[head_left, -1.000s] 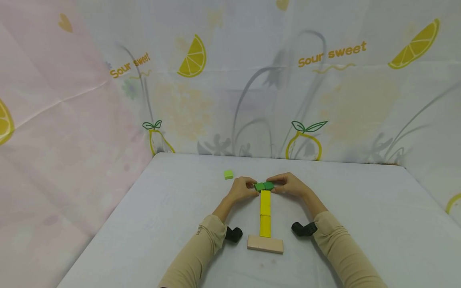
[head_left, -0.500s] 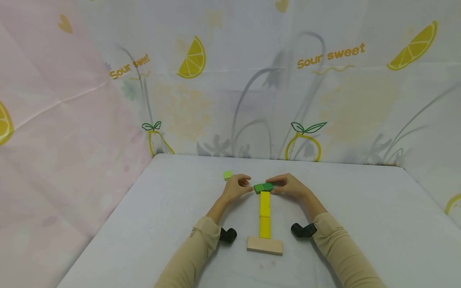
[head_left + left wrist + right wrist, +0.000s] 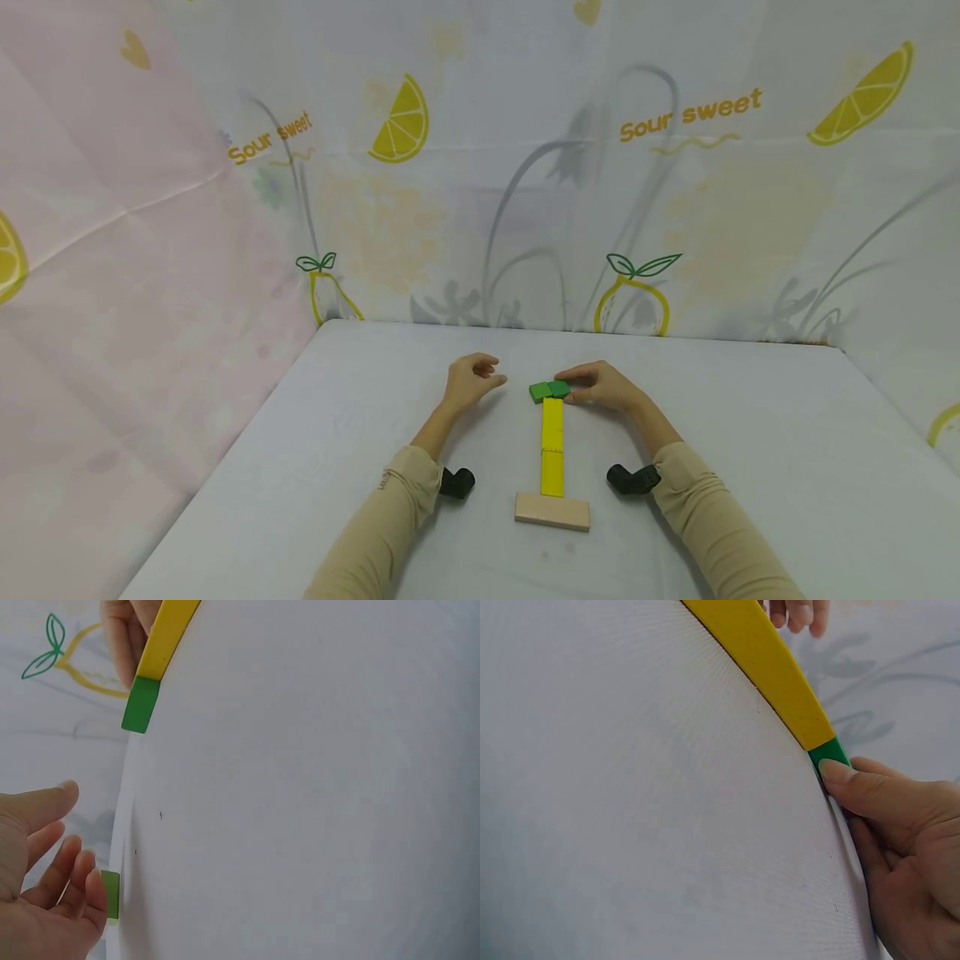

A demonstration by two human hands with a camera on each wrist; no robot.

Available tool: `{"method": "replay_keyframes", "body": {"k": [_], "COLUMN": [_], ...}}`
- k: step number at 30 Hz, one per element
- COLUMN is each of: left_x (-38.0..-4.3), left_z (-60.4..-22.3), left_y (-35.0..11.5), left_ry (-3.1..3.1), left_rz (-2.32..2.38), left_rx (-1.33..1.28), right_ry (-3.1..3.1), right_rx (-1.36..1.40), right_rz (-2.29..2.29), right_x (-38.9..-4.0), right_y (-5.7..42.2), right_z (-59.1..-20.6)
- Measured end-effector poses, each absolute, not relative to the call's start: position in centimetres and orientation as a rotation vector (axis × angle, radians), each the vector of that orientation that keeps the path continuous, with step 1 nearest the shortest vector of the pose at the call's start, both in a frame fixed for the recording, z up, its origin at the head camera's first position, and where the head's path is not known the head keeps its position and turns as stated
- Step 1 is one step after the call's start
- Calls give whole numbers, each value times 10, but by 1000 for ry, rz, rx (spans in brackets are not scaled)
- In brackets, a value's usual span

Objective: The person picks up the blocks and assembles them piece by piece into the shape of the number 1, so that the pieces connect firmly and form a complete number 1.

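My right hand [image 3: 606,387] pinches the dark green block [image 3: 559,388], its thumb across the block's near face in the right wrist view. A mid-green block [image 3: 539,392] lies against that block's left side. Both sit at the far end of two yellow blocks [image 3: 552,425] laid in a line. My left hand [image 3: 468,383] is to the left, holding nothing, its fingers loosely curved. In the left wrist view a light green block [image 3: 112,894] shows just beyond its fingertips; in the head view this hand hides it.
A plain wooden block [image 3: 552,511] lies crosswise at the near end of the yellow line. Black wrist cameras [image 3: 633,479] hang inward from both sleeves. The white table [image 3: 750,433] meets a printed cloth backdrop [image 3: 480,208] at its back edge.
My left hand has let go of the mid-green block and moved left to the light green block, now covered in the head view. The right hand stays at the dark green block.
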State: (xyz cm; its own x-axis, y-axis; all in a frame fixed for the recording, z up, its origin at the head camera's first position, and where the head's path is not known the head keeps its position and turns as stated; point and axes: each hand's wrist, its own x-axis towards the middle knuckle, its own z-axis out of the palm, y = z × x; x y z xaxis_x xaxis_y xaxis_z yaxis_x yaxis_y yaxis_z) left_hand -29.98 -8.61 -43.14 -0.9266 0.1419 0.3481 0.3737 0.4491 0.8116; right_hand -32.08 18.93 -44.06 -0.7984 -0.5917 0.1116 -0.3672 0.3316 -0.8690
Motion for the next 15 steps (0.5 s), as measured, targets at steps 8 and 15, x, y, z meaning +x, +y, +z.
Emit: {"method": "replay_keyframes", "body": {"k": [8,15], "left_x": [-303,-306], "left_z": [-429,-430], "left_y": [-100,-107], "left_ry": [-2467,-2458], "left_rz": [-1453,-1405], "left_rx": [-345,-225], "right_ry": [2354,2348], "right_rx": [-890,-911], "right_rz": [-1468,-1474], "right_x": [-320,-322], "right_y": [189,190], "right_z": [-441,-443]}}
